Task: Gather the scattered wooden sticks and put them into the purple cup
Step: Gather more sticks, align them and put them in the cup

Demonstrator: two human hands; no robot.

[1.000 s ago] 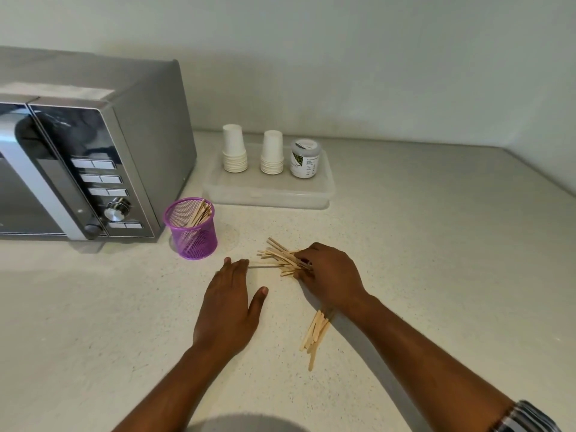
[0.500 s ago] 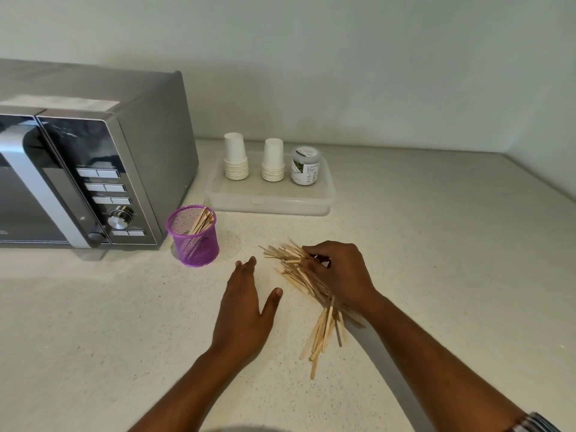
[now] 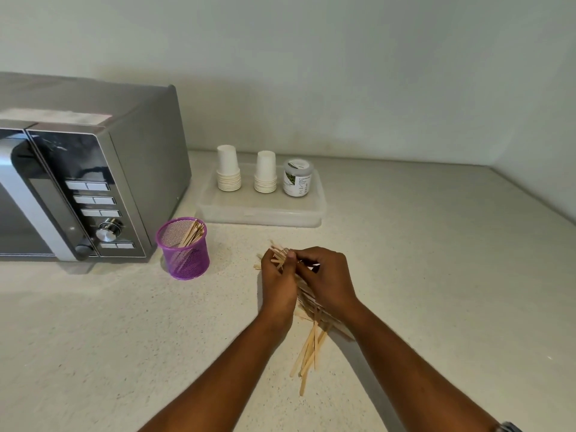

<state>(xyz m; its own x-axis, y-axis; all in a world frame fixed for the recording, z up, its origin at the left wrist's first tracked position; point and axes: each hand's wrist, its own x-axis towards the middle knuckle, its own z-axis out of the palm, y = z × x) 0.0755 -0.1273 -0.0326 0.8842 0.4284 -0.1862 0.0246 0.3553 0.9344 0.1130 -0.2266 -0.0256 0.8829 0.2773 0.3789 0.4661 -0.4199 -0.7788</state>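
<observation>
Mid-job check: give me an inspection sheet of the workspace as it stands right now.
Surface: pale speckled counter.
Job's things: purple cup upright, some sticks inside; loose sticks in a pile on the counter between the hands.
Clutter: microwave left; clear tray with two cup stacks and a jar.
Grips: left hand and right hand both hold the pile's far end.
Cables: nothing seen.
Surroundings: plain wall behind.
</observation>
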